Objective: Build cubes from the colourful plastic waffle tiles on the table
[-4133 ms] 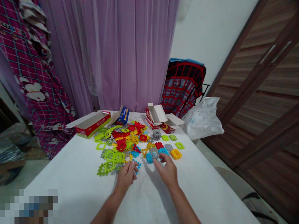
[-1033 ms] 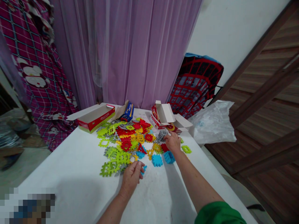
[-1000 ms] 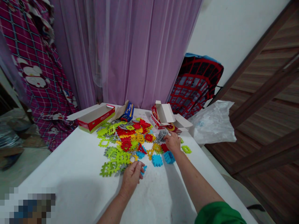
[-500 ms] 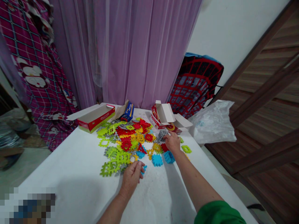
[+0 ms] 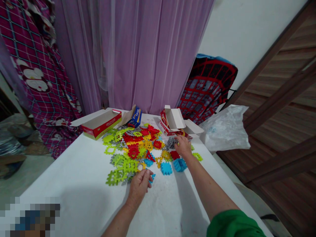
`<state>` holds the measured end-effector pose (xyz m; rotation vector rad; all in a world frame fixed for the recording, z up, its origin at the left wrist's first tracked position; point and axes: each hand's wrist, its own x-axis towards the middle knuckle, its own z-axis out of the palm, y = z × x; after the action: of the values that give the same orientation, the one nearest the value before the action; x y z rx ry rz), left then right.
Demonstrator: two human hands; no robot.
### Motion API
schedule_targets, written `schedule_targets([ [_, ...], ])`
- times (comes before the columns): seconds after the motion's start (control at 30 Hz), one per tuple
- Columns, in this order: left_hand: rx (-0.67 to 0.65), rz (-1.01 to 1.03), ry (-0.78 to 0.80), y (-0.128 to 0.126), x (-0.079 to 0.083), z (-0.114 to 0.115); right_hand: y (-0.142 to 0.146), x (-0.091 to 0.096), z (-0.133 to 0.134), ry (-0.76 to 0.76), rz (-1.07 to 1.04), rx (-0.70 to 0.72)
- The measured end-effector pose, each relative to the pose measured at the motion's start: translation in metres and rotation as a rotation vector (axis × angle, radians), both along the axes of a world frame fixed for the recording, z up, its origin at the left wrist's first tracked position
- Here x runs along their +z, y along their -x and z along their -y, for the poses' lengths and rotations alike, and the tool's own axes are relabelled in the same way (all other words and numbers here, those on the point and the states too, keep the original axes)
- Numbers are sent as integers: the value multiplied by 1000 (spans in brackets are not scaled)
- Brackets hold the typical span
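The grey piece (image 5: 171, 142) lies at the pile's (image 5: 133, 148) far right edge under the right hand's (image 5: 184, 147) bent fingers, grip not discernible, while the farther left hand (image 5: 139, 187) rests loosely curled, touching 1 blue piece (image 5: 152, 178).

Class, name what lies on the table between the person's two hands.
In the head view, a blue toothed tile lies between the left hand and right hand, on the white table.

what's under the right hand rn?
The right hand covers the spot beside the grey block; a red piece and a green piece poke out at its edges. Whatever sits under the palm is hidden.
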<state>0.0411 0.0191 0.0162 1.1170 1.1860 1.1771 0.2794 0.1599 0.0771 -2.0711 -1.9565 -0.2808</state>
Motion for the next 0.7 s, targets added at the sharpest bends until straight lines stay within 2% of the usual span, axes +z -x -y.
schedule_targets([
  [0.07,-5,1,5,0,-1,0,0,2,-3,29,29,30],
  [0.23,-11,1,-5,0,-4,-1,-5,5,-7,74,62,-15],
  [0.47,-11,-4,-11,0,-4,-1,-10,13,-10,130,136,74],
  [0.7,-9,-2,-1,0,-3,-1,-9,15,-11,147,176,97],
])
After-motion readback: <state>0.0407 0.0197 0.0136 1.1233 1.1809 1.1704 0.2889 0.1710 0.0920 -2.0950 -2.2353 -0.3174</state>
